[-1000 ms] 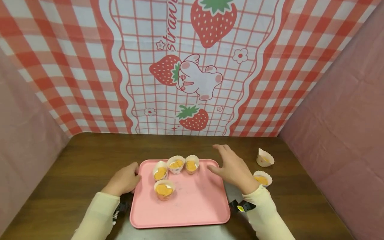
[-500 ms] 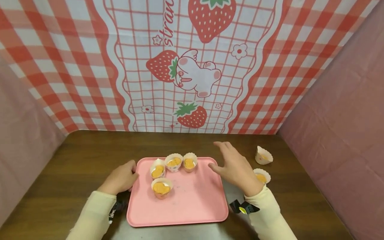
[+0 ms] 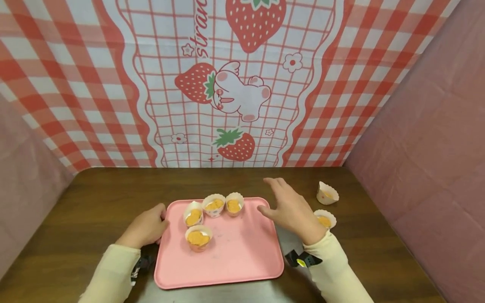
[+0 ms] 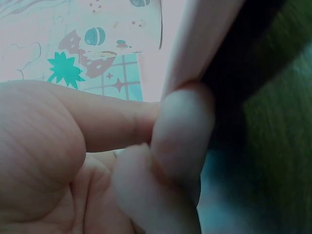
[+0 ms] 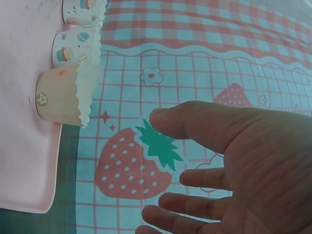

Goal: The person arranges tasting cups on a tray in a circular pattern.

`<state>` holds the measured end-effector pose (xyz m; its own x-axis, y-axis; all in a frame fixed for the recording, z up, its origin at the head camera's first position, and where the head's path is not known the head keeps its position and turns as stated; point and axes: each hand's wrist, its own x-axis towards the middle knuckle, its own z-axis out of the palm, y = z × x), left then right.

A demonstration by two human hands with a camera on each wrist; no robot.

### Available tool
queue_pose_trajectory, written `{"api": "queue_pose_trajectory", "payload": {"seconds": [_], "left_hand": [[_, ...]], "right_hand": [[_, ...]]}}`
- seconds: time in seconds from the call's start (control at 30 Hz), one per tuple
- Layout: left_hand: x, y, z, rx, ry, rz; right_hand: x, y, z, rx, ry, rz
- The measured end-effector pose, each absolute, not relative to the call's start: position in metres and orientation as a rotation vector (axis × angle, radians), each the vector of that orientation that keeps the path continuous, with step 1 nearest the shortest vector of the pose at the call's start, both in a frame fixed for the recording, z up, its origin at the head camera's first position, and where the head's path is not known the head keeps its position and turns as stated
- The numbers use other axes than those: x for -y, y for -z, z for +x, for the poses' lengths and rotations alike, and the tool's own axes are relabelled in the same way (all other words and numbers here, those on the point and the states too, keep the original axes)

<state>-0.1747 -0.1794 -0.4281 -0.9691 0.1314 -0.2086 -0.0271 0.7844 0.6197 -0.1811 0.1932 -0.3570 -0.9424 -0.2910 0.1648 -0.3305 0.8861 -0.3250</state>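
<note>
A pink tray (image 3: 242,261) lies on the brown table. Its left rim is pinched between the thumb and curled fingers of my left hand (image 3: 145,225), seen close up in the left wrist view. Toward the tray's back left, several paper baking cups with yellow-orange contents stand together, among them a front cup (image 3: 198,238) and a cup at the back right (image 3: 234,205). My right hand (image 3: 291,210) hovers by the tray's back right corner, thumb and fingers spread apart, holding nothing; in the right wrist view its palm (image 5: 263,161) shows bare.
To the right of the tray stand two more paper cups: a farther cup (image 3: 327,193) and a nearer cup (image 3: 325,219), partly hidden by the right wrist. A strawberry-print cloth (image 3: 235,92) hangs behind the table (image 3: 379,261). Pink fabric walls (image 3: 420,126) close off both sides.
The head view has shifted a little, so the whole scene sits farther left. The left hand keeps its grip on the tray rim, and the right hand stays spread over the right side.
</note>
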Motion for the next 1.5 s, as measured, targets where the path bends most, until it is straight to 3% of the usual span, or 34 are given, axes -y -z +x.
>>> {"api": "queue_pose_trajectory", "payload": {"seconds": [1.5], "left_hand": [[0.1812, 0.4292, -0.1767, -2.746, -0.945, 0.078]], "right_hand": [[-0.1865, 0.3627, -0.1809, 2.98, -0.485, 0.537]]}}
